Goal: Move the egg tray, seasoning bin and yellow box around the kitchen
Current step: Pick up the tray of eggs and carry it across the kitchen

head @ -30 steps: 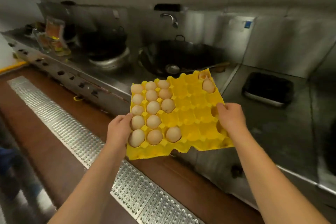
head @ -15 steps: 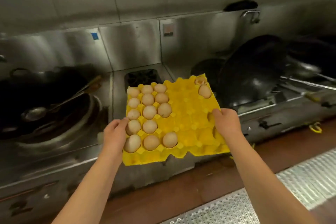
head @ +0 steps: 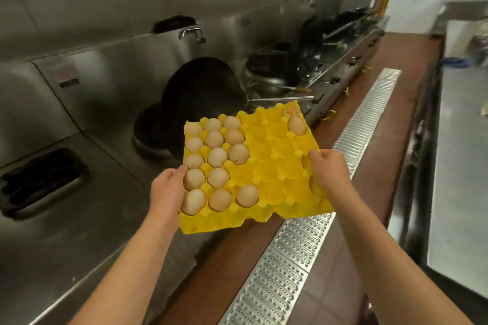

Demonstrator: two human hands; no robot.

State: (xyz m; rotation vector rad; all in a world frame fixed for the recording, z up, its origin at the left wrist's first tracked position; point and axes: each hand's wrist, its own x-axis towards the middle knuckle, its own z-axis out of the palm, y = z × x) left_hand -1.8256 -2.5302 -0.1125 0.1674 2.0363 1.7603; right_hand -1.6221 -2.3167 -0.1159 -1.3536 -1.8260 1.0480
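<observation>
Eggs (head: 217, 157) are crowding toward the left hand (head: 167, 191), so both hands are gripping opposite edges of the egg tray (head: 274, 169) in mid-air. Right hand (head: 328, 172) is pinching the emptier side, probably keeping it level.

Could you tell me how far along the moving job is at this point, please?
Nothing looks set down yet. In hand: the left hand and right hand grip the yellow egg tray, carried in the air beside the stove counter. Left: putting it down; the seasoning bin and yellow box are not in view.
</observation>
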